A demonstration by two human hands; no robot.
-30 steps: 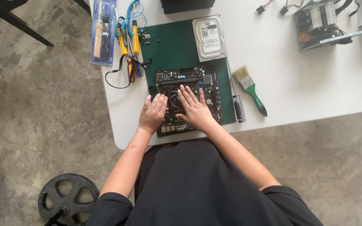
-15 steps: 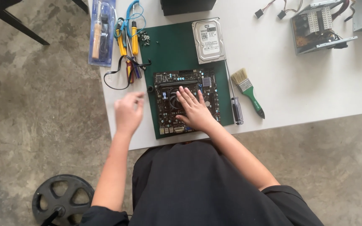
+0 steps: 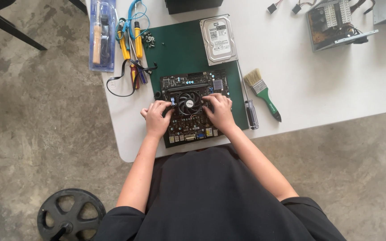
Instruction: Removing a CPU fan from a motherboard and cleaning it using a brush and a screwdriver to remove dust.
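Note:
A dark computer motherboard [image 3: 188, 85] lies on a green mat [image 3: 179, 49] at the near edge of a white table [image 3: 318, 80]. A round black cooler fan [image 3: 189, 102] sits in the board's middle. My left hand [image 3: 157, 118] rests on the board's left side, its fingertips touching the fan's left edge. My right hand [image 3: 219, 111] presses on the fan's right edge. Both hands flank the fan with fingers curled onto it.
A hard drive [image 3: 219, 39] lies on the mat's far right corner. A green-handled brush [image 3: 262, 93] and a screwdriver [image 3: 250, 111] lie right of the mat. Yellow-handled tools [image 3: 130, 44] and a blister pack [image 3: 102, 35] lie left. A power supply [image 3: 335, 22] sits far right. A black wheel [image 3: 70, 216] is on the floor.
My left hand left the board, swung out to the left over the table edge, then came back to the fan's left side. My right hand shifted to the fan's right edge.

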